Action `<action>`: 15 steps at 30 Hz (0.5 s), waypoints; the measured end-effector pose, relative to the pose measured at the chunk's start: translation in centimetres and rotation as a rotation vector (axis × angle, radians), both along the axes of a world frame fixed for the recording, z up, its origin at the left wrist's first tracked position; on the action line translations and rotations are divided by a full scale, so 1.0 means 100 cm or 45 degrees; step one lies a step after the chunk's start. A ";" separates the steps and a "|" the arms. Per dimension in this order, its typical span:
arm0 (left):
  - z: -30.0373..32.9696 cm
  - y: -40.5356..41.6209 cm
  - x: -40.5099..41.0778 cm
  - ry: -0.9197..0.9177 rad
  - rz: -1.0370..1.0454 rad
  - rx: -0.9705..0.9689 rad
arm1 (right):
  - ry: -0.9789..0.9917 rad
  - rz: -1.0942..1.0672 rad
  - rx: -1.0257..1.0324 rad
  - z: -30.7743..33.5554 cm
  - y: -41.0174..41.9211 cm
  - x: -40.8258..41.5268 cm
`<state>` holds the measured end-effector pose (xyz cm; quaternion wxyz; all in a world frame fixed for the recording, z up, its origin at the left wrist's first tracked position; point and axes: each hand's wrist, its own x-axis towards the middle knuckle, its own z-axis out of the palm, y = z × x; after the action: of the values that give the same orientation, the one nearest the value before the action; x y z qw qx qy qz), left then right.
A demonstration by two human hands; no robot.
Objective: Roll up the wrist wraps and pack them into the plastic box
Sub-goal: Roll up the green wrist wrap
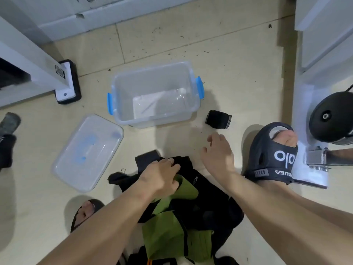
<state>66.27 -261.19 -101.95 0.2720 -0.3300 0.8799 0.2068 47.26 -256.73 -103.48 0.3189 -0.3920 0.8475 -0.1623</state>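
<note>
A clear plastic box (122,104) with blue latches stands open on the floor, nothing rolled inside it. One rolled black wrist wrap (218,119) lies on the floor just right of the box. A heap of black and green wrist wraps (191,205) lies on the floor between my feet. My left hand (162,176) grips the black and green fabric at the top of the heap. My right hand (217,152) hovers over the floor between the heap and the rolled wrap, fingers loosely curled, holding nothing.
The box's clear lid (87,152) lies flat to the left of the heap. My right foot in a dark slipper (271,155) is beside a white frame leg (305,104). Another white leg with a black foot (67,83) stands at left.
</note>
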 end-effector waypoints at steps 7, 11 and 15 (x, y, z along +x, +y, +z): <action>0.006 0.028 0.027 -0.079 -0.171 -0.297 | -0.369 -0.110 0.164 0.036 0.062 0.079; 0.033 0.028 0.047 0.016 0.125 -0.158 | -0.528 -0.021 0.369 0.033 0.093 0.100; 0.063 0.031 0.071 0.142 0.339 -0.126 | -0.576 0.326 0.740 0.023 0.114 0.122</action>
<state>73.39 -258.09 -95.69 0.1761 -0.4449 0.8513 0.2154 59.48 -245.37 -101.22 0.6133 -0.3419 0.7107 0.0434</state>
